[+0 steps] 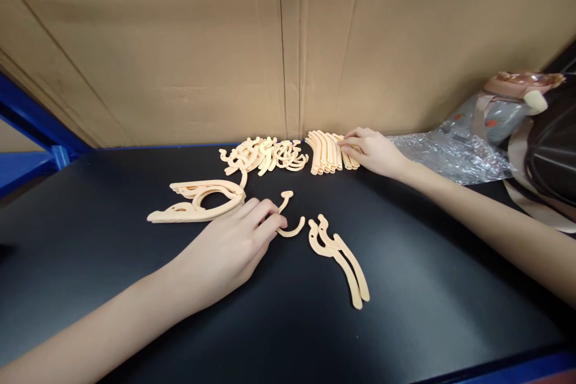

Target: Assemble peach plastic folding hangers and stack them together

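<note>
My left hand (243, 240) is closed, its fingertips on a pale peach plastic hanger hook (294, 231) low over the table's middle. The fingers hide part of the hook. Farther off, my right hand (373, 150) pinches at the right end of a row of curved hanger arms (324, 153); which piece lies between its fingertips is partly hidden. Two loose hanger arms with rounded, holed ends (344, 264) lie side by side, right of my left hand. Just left of that hand rest folded hangers (193, 211), stacked together.
A heap of loose hooks (265, 155) lies at the back of the black table (427, 288), against a cardboard wall (202, 42). Clear plastic wrap (454, 153), a strapped bottle (499, 114) and a dark bag (549, 150) stand at the right. A blue frame (36, 126) borders the left.
</note>
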The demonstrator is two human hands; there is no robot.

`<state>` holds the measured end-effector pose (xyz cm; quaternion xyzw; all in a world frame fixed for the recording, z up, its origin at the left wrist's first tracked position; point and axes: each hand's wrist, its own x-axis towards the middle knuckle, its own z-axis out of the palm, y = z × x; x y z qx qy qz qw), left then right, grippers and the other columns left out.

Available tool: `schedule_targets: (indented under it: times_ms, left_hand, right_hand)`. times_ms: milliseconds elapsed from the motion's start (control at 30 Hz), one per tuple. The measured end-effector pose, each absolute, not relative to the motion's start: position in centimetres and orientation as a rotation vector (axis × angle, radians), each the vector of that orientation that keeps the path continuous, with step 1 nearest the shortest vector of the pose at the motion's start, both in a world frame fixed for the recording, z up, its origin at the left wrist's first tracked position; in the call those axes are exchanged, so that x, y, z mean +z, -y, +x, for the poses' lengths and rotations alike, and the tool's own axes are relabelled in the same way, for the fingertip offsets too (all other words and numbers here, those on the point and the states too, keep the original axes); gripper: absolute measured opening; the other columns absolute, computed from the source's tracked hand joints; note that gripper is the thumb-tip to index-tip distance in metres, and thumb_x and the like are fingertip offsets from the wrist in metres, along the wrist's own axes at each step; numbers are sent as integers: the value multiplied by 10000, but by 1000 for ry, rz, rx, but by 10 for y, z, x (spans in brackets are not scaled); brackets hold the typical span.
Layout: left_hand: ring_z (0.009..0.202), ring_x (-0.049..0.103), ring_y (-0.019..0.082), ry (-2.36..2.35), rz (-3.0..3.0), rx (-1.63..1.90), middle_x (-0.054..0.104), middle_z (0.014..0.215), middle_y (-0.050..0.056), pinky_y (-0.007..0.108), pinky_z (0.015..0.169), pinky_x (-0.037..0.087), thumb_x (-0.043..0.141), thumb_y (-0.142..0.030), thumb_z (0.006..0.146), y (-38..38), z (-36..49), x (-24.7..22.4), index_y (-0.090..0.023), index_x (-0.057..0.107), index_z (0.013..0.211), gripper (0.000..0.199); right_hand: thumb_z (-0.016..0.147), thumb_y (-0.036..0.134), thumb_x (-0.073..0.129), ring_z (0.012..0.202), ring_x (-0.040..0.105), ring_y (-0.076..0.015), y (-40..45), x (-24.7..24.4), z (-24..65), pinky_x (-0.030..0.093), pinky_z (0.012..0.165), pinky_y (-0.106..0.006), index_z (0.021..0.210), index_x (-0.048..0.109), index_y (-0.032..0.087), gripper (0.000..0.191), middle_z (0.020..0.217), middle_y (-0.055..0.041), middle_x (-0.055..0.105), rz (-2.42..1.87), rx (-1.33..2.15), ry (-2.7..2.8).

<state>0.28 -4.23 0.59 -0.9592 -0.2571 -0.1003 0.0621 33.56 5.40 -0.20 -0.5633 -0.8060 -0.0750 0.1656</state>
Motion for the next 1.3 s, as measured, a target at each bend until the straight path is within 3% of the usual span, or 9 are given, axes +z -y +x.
schedule_targets:
  times_ms: [167, 367, 567, 667, 933, 1100, 1300]
  left_hand:
    - [820, 510, 208, 774, -2896, -344, 574, 984, 76, 341, 700, 427, 343, -71, 937, 42, 1, 3, -160, 564, 1027, 255]
    - [818, 506, 202, 769, -2895, -370, 577, 995, 70, 338, 703, 424, 346, -73, 936, 41, 0, 0, -169, 554, 1033, 249]
    - [820, 515, 208, 783, -2906, -306, 579, 992, 78, 343, 701, 433, 348, -67, 932, 41, 2, 3, -160, 562, 1034, 254]
    - [821, 515, 203, 780, -2897, -346, 578, 995, 76, 336, 703, 432, 340, -71, 932, 41, 1, 2, -169, 561, 1035, 263]
    - [821, 511, 200, 774, -2905, -351, 575, 996, 76, 338, 706, 433, 335, -73, 933, 41, 0, 0, -170, 556, 1030, 261]
    - [821, 517, 205, 784, -2911, -322, 572, 995, 77, 341, 704, 437, 344, -72, 933, 43, 1, 4, -167, 555, 1035, 253]
    - [816, 526, 210, 775, -2915, -325, 578, 996, 79, 352, 695, 451, 346, -81, 941, 41, 0, 4, -161, 562, 1025, 245]
  right_hand:
    - [967, 363, 361, 1048, 571, -265, -53, -2, 336, 440, 910, -414, 1010, 719, 176, 405, 1160, -123, 622, -1606, -235, 2311]
    - [935, 355, 430, 1036, 583, -295, -55, 0, 341, 459, 878, -442, 1144, 652, 156, 364, 1124, -152, 639, -1727, -222, 2185]
    - [923, 420, 449, 889, 652, -224, -56, -2, 342, 497, 762, -341, 1081, 652, 156, 369, 1041, -109, 690, -1854, -79, 2041]
    - [880, 468, 516, 873, 657, -234, -56, 0, 341, 492, 736, -338, 1067, 656, 158, 389, 1019, -97, 707, -1912, -51, 1990]
    - [821, 249, 557, 812, 669, -234, -57, 2, 343, 484, 688, -319, 1180, 602, 120, 384, 907, -84, 736, -2055, -47, 1928]
    - [840, 302, 548, 773, 671, -242, -56, 6, 343, 477, 669, -328, 1199, 593, 116, 407, 856, -88, 735, -2106, -88, 1951]
    - [806, 217, 520, 819, 669, -271, -53, 8, 346, 459, 653, -336, 1058, 671, 164, 299, 901, -108, 720, -2170, -217, 2016]
